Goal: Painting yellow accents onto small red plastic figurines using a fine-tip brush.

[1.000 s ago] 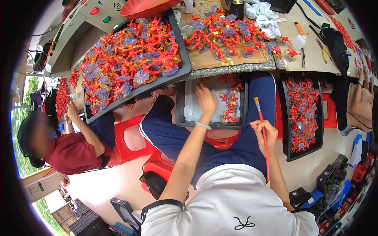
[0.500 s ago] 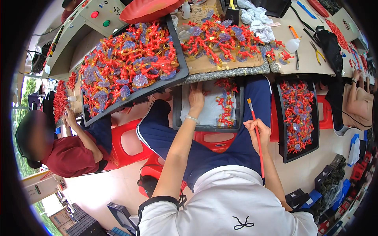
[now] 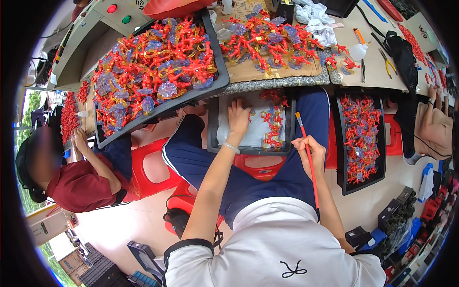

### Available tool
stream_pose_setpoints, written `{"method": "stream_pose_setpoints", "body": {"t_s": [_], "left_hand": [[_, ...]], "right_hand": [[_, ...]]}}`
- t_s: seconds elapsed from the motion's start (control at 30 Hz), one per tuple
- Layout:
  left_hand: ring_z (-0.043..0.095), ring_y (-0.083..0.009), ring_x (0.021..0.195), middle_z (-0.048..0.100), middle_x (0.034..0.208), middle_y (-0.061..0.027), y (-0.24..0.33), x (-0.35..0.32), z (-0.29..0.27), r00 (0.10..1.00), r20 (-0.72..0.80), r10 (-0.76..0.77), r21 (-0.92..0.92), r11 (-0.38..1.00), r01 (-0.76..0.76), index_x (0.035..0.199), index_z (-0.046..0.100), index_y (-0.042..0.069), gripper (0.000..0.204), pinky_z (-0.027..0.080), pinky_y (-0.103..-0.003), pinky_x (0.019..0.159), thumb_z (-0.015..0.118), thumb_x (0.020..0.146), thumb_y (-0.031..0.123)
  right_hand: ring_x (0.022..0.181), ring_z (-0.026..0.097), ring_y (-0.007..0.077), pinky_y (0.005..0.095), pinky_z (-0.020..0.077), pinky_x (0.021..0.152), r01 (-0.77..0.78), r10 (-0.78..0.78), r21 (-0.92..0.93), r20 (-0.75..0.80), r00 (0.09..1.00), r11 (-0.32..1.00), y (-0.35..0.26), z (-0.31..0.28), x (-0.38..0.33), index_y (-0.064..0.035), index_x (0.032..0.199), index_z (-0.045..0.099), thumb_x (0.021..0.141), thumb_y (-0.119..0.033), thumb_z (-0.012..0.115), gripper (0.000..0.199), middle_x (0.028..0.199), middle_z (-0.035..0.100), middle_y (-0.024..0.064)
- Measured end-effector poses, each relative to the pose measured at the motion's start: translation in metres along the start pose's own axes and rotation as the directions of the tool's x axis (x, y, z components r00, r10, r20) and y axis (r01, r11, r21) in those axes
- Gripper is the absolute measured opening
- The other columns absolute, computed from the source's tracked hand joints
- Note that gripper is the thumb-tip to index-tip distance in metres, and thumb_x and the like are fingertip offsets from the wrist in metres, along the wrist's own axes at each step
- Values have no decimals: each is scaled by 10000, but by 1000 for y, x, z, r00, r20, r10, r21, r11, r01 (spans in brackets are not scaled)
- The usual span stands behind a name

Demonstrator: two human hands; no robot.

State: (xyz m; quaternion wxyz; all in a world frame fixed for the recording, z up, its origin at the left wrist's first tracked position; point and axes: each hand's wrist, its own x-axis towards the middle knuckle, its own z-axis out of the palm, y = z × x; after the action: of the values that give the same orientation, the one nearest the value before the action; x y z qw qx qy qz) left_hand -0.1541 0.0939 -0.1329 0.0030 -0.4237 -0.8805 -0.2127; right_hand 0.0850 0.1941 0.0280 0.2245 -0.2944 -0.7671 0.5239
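Observation:
My left hand (image 3: pixel 238 118) lies with fingers spread on the white sheet (image 3: pixel 258 102) lining a black tray (image 3: pixel 253 152) over my lap. Along the tray's right side runs a row of small red figures (image 3: pixel 273 125) with yellow and purple clear parts. They are close to my fingertips but not in my grasp. A thin red-handled paintbrush (image 3: pixel 311 167) is pinched in my right hand (image 3: pixel 309 149). Its bristle end points up, beside the tray's right edge.
A large black tray (image 3: pixel 222 81) piled with similar figures rests at the left; more figures (image 3: pixel 272 40) cover cardboard on the bench. A narrow filled tray (image 3: pixel 363 184) stands at my right. Pliers (image 3: pixel 388 62) lie on the table. A co-worker (image 3: pixel 88 184) sits at the left.
My left hand has shifted slightly down from the tray's far edge, and its fingers now show more clearly on the sheet. My right hand still holds the paintbrush, a little farther left.

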Motion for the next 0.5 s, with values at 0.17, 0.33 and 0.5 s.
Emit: {"method": "stream_pose_setpoints", "body": {"t_s": [0.17, 0.33, 0.5], "left_hand": [[516, -293, 1059, 550, 1102, -119, 13, -20, 3, 980, 134, 148, 125, 978, -165, 885, 643, 29, 155, 429, -394, 928, 620, 735, 64], [592, -281, 936, 562, 964, -110, 27, -41, -4, 935, 286, 211, -2, 976, -220, 873, 580, 32, 143, 524, -374, 772, 570, 741, -20], [582, -300, 959, 586, 950, -116, 29, -37, -16, 810, 388, 440, -233, 897, -376, 936, 558, 33, 236, 523, -388, 796, 604, 714, -34]], "right_hand": [[813, 641, 118, 239, 507, 731, -21, 20, 38, 21, 1000, 999, 3, 2, -2, -5, 731, 479, 870, 93, 567, 191, 804, 649, 105], [838, 638, 118, 238, 505, 764, -43, 37, 84, 65, 997, 996, 5, 1, 2, 0, 735, 479, 867, 110, 553, 187, 829, 644, 112], [861, 639, 122, 235, 503, 787, -79, 70, 117, 84, 994, 990, 8, 2, 5, 0, 742, 480, 868, 125, 540, 187, 848, 641, 114]]}}
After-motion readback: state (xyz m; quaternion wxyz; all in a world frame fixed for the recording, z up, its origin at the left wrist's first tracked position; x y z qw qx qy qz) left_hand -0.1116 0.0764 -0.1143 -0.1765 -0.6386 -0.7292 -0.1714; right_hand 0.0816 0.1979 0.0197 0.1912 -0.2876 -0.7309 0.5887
